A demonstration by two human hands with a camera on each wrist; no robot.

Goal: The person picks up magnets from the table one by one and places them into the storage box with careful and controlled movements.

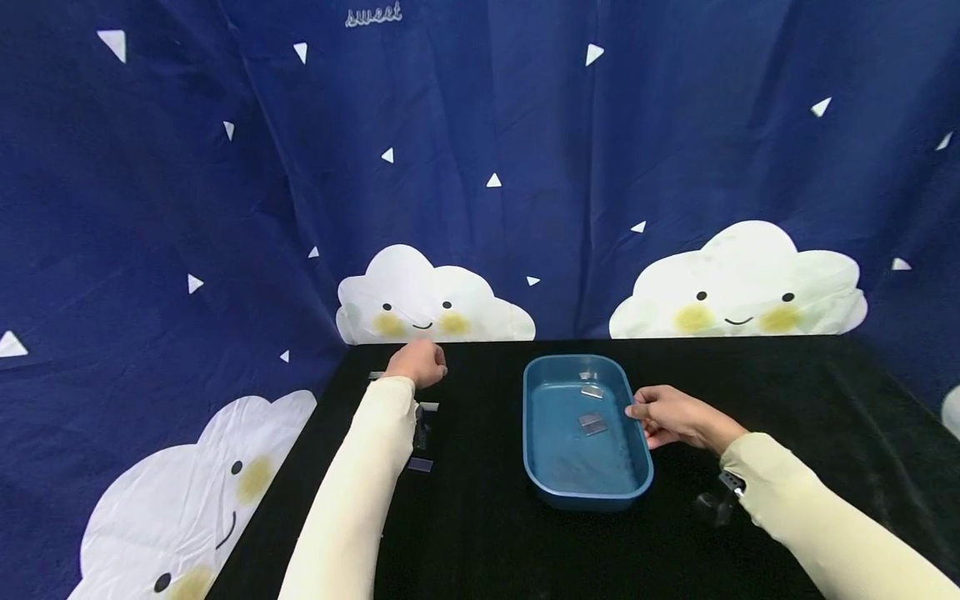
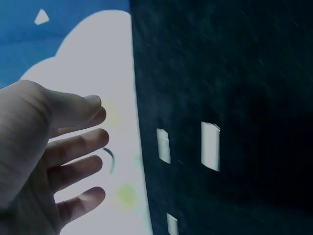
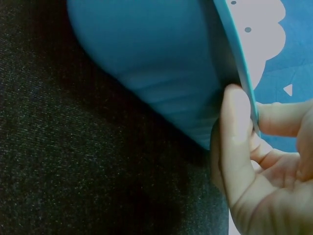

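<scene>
Left hand (image 1: 417, 363): up by the far edge of the dark table (image 1: 480, 517), fingers loosely bent and spread, thumb lying along the index finger. I don't see anything in it, but a sliver under that thumb would be easy to miss.
Right hand (image 1: 673, 417): thumb and fingers pinch the rim of the blue tray (image 1: 577, 475) on its right side, so one edge only.
Tray spot: roughly mid-table, between the hands, right against the right one. Imo any lift or hard press on that one wall could tip it.
Pieces in the tray (image 1: 592, 424): small, flat, shiny, lying on its floor. A tilt or jerk probably sends them sliding into a heap.
Loose pieces (image 2: 210, 147): three on the table near the left hand. Thin flat stuff is a pain to get a nail under, so fingertips might just shove them along, and the far one could go over the edge.
Left sleeve (image 1: 367, 475): runs close past them; a low cuff could drag one.
</scene>
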